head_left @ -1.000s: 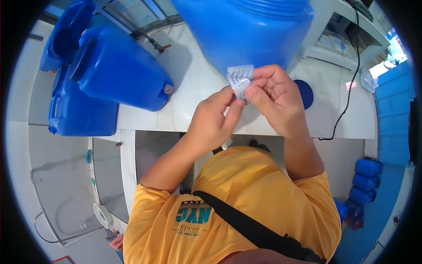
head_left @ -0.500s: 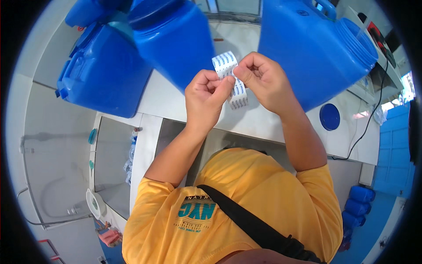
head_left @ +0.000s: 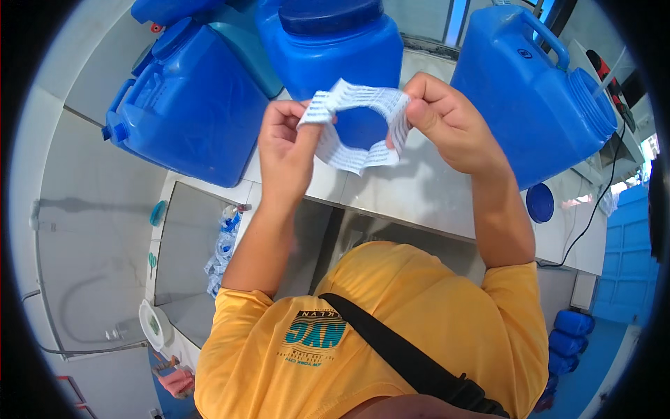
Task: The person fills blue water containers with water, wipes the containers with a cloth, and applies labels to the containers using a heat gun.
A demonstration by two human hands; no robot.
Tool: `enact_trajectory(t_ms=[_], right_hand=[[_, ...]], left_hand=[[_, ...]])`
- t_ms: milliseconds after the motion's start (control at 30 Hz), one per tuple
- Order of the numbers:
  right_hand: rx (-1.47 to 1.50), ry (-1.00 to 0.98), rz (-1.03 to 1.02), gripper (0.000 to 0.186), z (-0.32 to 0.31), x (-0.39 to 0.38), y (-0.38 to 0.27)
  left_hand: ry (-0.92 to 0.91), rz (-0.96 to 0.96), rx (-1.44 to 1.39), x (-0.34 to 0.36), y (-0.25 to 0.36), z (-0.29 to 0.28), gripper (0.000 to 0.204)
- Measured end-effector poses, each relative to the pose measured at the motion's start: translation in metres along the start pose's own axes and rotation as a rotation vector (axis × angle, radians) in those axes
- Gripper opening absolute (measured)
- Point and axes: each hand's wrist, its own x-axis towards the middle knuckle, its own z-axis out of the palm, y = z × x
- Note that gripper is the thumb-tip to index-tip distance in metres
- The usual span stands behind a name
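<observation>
A white plastic seal band (head_left: 340, 155) with rows of blue print is spread into a wide ring between my hands. My left hand (head_left: 287, 146) pinches its left side, thumb in front and fingers curled. At the ring's right side, my right hand (head_left: 453, 126) grips the edge between thumb and fingers. Through the ring's opening shows the blue of a large container (head_left: 335, 63) with a dark blue screw lid (head_left: 328, 17), standing behind it. To the right stands a blue jerrycan (head_left: 530, 119) with a handle and an uncapped threaded mouth.
Another blue jerrycan (head_left: 195, 105) stands at the left of the white tiled counter (head_left: 426, 188). A round blue cap (head_left: 540, 203) lies at the right, near a black cable (head_left: 581, 225). Below the counter's front edge is a sink-like recess. Clear plastic pieces (head_left: 222, 251) lie at the left.
The band was folded flat and narrow between my fingertips; now it is opened into a ring. My hands have moved apart, and the view has shifted so the jugs appear lower and further right.
</observation>
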Motion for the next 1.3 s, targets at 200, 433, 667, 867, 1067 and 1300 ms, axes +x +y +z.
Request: enact_trajectory(t_ms=[200, 433, 667, 867, 1067, 1300], right_hand=[[-0.351, -0.231, 0.075, 0.026, -0.007, 0.007, -0.034], [-1.131, -0.390, -0.025, 0.034, -0.026, 0.050, -0.145], [-1.213, 0.032, -0.248, 0.039, -0.064, 0.166, -0.126], [-0.813, -0.104, 0.008, 0.043, -0.111, 0.178, -0.061], [-1.065, -0.292, -0.132, 0.031, -0.061, 0.138, -0.106], [-1.413, 0.183, -0.690, 0.036, -0.068, 0.090, -0.061]], left_hand=[[-0.235, 0.234, 0.084, 0.025, 0.013, -0.030, 0.035], [-0.937, 0.189, 0.498, 0.077, 0.118, -0.045, 0.071], [-0.974, -0.046, 1.135, 0.201, 0.188, -0.022, 0.094], [-0.931, 0.094, 0.808, 0.209, 0.116, -0.026, 0.021], [-0.927, 0.327, 1.236, 0.188, 0.149, -0.010, 0.037], [-0.826, 0.464, 1.018, 0.194, 0.120, 0.048, 0.073]])
